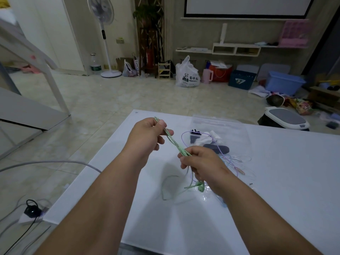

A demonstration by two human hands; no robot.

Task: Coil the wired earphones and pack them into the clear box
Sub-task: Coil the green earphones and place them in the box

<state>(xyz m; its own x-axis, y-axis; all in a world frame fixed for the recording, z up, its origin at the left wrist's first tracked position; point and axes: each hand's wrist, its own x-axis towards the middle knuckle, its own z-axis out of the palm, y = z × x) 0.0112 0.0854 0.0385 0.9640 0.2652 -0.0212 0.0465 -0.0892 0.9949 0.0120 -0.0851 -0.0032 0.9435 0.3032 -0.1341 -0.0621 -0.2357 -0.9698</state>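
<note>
Head view: pale green wired earphones (175, 144), folded into a slim bundle, hang above the white tabletop (276, 181), long axis slanting from left hand (149, 134) pinching the far end to nearer right hand (202, 162) pinching the lower end.

Mint-green earphones (175, 145), lilac cable (237, 163), white table (276, 181)

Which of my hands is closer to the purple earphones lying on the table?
Right. The right hand pinches the green cable just beside the purple earphones; the left hand holds the cable farther left, away from them.
</note>
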